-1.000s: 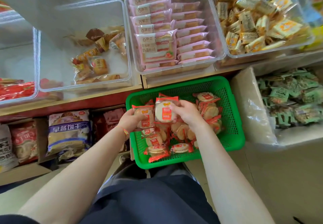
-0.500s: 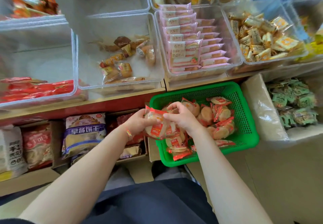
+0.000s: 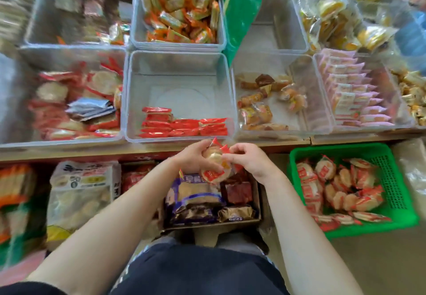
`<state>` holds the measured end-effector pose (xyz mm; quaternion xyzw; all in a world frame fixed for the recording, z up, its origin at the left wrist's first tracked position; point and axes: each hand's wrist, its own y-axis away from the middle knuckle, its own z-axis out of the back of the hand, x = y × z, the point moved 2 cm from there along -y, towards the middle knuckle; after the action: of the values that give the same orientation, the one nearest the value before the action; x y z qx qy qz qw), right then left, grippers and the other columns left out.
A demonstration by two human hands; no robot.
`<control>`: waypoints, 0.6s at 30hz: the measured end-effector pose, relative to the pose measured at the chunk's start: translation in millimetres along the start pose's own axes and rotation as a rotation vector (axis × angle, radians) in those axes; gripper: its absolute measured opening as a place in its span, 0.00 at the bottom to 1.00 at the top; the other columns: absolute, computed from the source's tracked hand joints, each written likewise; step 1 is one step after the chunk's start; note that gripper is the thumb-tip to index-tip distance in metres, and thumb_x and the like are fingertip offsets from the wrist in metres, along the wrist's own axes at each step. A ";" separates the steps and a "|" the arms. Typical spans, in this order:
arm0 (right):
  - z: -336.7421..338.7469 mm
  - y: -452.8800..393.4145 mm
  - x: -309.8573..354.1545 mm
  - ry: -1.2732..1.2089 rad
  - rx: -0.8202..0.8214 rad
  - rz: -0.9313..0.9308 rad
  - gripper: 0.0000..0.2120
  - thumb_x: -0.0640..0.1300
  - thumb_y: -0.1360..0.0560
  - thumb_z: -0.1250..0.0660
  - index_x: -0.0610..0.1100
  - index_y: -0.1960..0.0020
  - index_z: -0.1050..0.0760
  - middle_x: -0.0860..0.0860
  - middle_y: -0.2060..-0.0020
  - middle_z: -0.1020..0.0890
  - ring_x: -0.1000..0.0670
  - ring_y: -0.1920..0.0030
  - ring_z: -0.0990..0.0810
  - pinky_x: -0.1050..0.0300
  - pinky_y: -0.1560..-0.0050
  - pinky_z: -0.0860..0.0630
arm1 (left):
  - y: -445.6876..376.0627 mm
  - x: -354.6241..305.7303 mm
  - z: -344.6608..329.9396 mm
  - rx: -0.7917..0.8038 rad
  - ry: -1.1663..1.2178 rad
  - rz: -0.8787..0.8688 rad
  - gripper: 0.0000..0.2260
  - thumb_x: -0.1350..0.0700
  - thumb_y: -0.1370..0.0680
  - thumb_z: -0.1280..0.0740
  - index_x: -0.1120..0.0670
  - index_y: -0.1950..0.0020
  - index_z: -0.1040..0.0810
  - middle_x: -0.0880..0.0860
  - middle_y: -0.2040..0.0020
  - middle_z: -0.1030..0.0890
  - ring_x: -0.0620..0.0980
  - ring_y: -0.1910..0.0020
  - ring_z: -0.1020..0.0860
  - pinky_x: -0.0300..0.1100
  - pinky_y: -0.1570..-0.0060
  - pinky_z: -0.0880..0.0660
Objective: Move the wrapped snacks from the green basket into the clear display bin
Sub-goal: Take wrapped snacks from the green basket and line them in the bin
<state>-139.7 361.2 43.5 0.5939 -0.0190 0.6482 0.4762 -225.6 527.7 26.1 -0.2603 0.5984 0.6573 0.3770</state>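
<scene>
The left hand (image 3: pixel 192 156) has its grip curled round a stack of wrapped snacks (image 3: pixel 213 168), just below the clear bin (image 3: pixel 179 64), whose front row holds red packets (image 3: pixel 184 125). The right hand (image 3: pixel 250 162) pinches the stack's edge. More snacks fill the green basket (image 3: pixel 398 193) at far right.

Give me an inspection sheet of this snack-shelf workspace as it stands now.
Surface: wooden shelf edge bearing clear bins.
Job's things: green basket on the right, many wrapped snacks left inside; clear display bin has red packs along its front wall only; a bunch of wrapped snacks sits just below its front rim.
Clutter: neighbouring bins of other snacks; bagged goods in a carton below.
Grippers: left hand and right hand both grip the bunch.
Cables: nothing seen.
Surroundings: shop shelving, blurred at left.
</scene>
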 end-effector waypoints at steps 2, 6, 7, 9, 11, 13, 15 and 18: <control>-15.2 -8.4 23.1 -0.017 -0.004 0.016 0.13 0.48 0.30 0.23 0.39 0.54 0.21 0.51 0.62 0.20 0.53 0.60 0.23 0.54 0.52 0.26 | 8.0 1.8 32.1 -0.044 -0.017 -0.024 0.29 0.51 0.35 0.19 0.49 0.38 0.27 0.47 0.48 0.20 0.44 0.51 0.21 0.38 0.50 0.22; -28.7 -17.8 64.7 0.167 0.070 -0.003 0.12 0.48 0.28 0.25 0.46 0.47 0.20 0.55 0.53 0.18 0.56 0.52 0.20 0.63 0.53 0.26 | 16.9 8.4 71.3 -0.136 0.012 -0.091 0.21 0.49 0.34 0.20 0.49 0.46 0.23 0.46 0.54 0.19 0.41 0.57 0.21 0.31 0.62 0.26; -30.0 -21.9 72.9 0.246 0.087 -0.005 0.12 0.49 0.28 0.25 0.47 0.47 0.20 0.56 0.54 0.18 0.57 0.53 0.20 0.65 0.56 0.27 | 16.7 10.8 76.8 -0.150 0.033 -0.089 0.20 0.47 0.33 0.21 0.50 0.46 0.22 0.46 0.54 0.18 0.42 0.57 0.20 0.33 0.61 0.24; -29.1 -32.1 87.8 0.257 0.113 0.014 0.07 0.46 0.27 0.25 0.47 0.51 0.20 0.55 0.57 0.18 0.57 0.57 0.20 0.65 0.59 0.27 | 14.2 14.2 86.7 -0.219 0.132 -0.090 0.18 0.43 0.29 0.25 0.53 0.46 0.20 0.50 0.53 0.16 0.46 0.57 0.18 0.46 0.56 0.19; -22.4 -44.0 99.8 0.079 0.093 0.045 0.04 0.41 0.26 0.27 0.44 0.53 0.22 0.50 0.61 0.19 0.54 0.61 0.20 0.61 0.61 0.24 | 13.3 16.3 98.4 -0.412 0.292 -0.082 0.16 0.44 0.25 0.30 0.57 0.49 0.19 0.54 0.56 0.16 0.50 0.59 0.18 0.56 0.53 0.19; -9.0 -56.9 109.5 -0.113 -0.029 0.082 0.04 0.38 0.25 0.29 0.43 0.55 0.24 0.50 0.62 0.20 0.55 0.65 0.21 0.60 0.64 0.24 | 14.8 19.6 114.7 -0.704 0.233 -0.094 0.15 0.47 0.22 0.32 0.59 0.51 0.21 0.54 0.57 0.17 0.51 0.58 0.19 0.52 0.53 0.21; 1.0 -70.8 119.3 -0.082 -0.198 0.148 0.06 0.38 0.24 0.30 0.45 0.56 0.26 0.51 0.62 0.20 0.58 0.67 0.22 0.63 0.66 0.26 | 17.7 22.6 128.0 -0.910 -0.033 -0.154 0.12 0.49 0.20 0.35 0.58 0.47 0.25 0.54 0.56 0.20 0.53 0.57 0.23 0.48 0.55 0.27; -9.4 -97.4 128.9 0.227 -0.365 0.230 0.06 0.40 0.23 0.31 0.47 0.55 0.28 0.53 0.59 0.21 0.55 0.60 0.22 0.62 0.62 0.27 | 11.0 38.1 138.6 -0.957 -0.439 -0.197 0.11 0.50 0.19 0.39 0.57 0.45 0.27 0.56 0.55 0.20 0.59 0.53 0.23 0.51 0.49 0.33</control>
<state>-63.9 496.6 89.7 0.4154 -0.1498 0.7466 0.4976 -241.4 671.0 22.9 -0.3144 0.1120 0.8572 0.3923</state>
